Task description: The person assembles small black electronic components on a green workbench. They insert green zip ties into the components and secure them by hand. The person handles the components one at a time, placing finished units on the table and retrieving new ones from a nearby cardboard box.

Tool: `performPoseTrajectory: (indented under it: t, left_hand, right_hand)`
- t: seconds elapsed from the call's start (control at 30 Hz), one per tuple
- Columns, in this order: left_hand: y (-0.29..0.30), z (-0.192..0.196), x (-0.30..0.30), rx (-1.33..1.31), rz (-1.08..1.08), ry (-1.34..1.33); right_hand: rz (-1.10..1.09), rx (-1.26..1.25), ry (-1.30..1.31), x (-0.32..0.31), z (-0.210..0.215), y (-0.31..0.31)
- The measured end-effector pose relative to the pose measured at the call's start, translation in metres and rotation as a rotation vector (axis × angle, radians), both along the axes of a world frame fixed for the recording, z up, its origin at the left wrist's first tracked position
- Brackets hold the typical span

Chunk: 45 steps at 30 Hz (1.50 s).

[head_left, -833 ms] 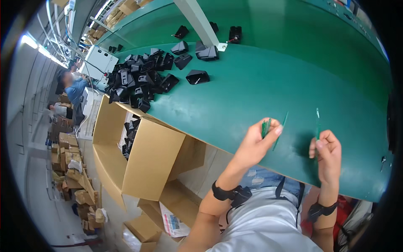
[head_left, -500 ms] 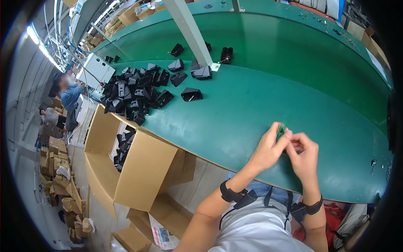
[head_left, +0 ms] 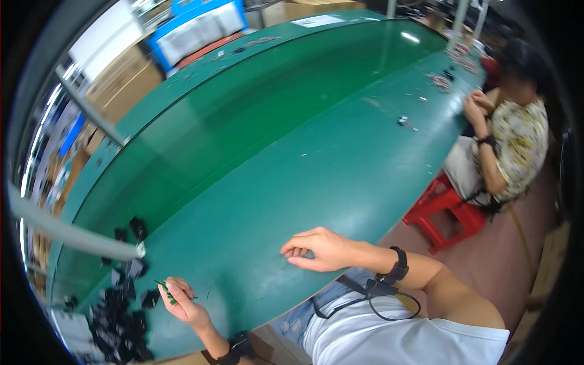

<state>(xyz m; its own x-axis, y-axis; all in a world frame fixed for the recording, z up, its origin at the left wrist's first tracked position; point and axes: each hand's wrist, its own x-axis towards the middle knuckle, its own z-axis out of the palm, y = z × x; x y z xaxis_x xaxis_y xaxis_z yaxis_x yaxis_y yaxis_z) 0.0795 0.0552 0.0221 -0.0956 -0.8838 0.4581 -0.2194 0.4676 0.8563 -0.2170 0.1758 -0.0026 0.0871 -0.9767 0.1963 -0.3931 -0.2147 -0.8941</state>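
Observation:
My left hand (head_left: 184, 301) is closed around some small green pieces (head_left: 170, 294) at the lower left, beside the heap of black plastic housings (head_left: 115, 322). A thin dark end sticks out past the fingertips; the exact kind of these pieces is too small to make out. Over the bare green tabletop (head_left: 255, 201), near its front edge, is my right hand (head_left: 319, 248). Its fingers are loosely curled, the thumb stands apart from them, and nothing shows between them.
A grey post (head_left: 73, 228) rises by the housings. On the right, a co-worker (head_left: 517, 134) sits at the same table on a red stool (head_left: 447, 210). Small parts and wires (head_left: 444, 79) lie scattered at the far right end. A raised green ledge (head_left: 201, 73) runs behind.
The view has swung right. My hands, together over the table before, are now apart: the left is near the black housings with the green pieces, the right is by itself.

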Motion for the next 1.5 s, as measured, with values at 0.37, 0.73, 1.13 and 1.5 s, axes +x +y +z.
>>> performPoseTrajectory:
  t: [0.37,0.73,1.13,1.5]
  left_hand:
    - [0.006,-0.041,-0.033,-0.292,-0.144,-0.858]
    - [0.004,-0.045,-0.030,-0.302,-0.095,-0.807]
    - [0.002,-0.034,0.007,-0.041,0.005,-0.416]
    - [-0.069,-0.002,0.153,0.239,0.593,-0.922]
  right_hand:
    - [-1.162,-0.146,0.884,-0.255,0.007,0.058]
    - [-0.465,0.397,-0.133,-0.210,0.034,-0.024]
    - [0.246,0.573,-0.785,-0.003,0.007,-0.123]
    - [0.251,0.596,-0.884,-0.025,0.012,-0.119]
